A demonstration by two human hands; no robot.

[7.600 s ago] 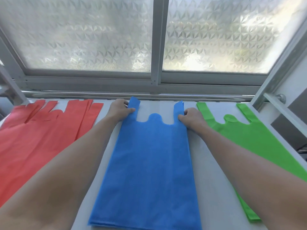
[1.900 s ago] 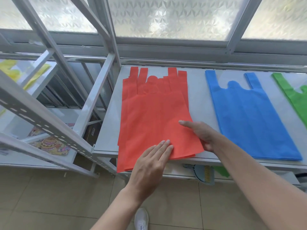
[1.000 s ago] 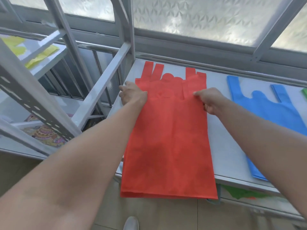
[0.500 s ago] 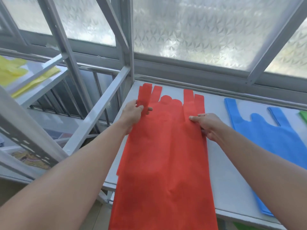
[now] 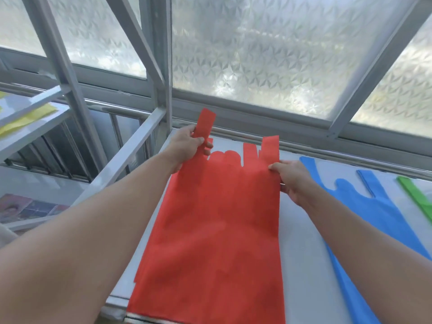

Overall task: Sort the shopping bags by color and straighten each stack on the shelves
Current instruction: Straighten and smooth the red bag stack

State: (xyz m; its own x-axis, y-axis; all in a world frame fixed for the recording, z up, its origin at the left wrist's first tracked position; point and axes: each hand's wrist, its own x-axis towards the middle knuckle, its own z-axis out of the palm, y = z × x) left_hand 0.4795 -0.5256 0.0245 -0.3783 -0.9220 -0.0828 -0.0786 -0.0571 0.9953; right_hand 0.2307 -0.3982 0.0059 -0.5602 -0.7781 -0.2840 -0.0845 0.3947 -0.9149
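The red bags (image 5: 217, 230) lie lengthwise on the white shelf (image 5: 304, 265), their bottom edge hanging past its front lip. Further up, the right hand (image 5: 292, 180) pinches the stack's right edge just below the handle, thumb on top. It may hold only the top bag; blur hides that. The left hand (image 5: 187, 146) grips the left handle strip, which stands up off the shelf. To the right lie the blue bags (image 5: 374, 213), then a green bag (image 5: 418, 199) at the edge. Yellow bags (image 5: 25, 119) sit on a neighbouring rack, with a frosted window (image 5: 257, 54) behind.
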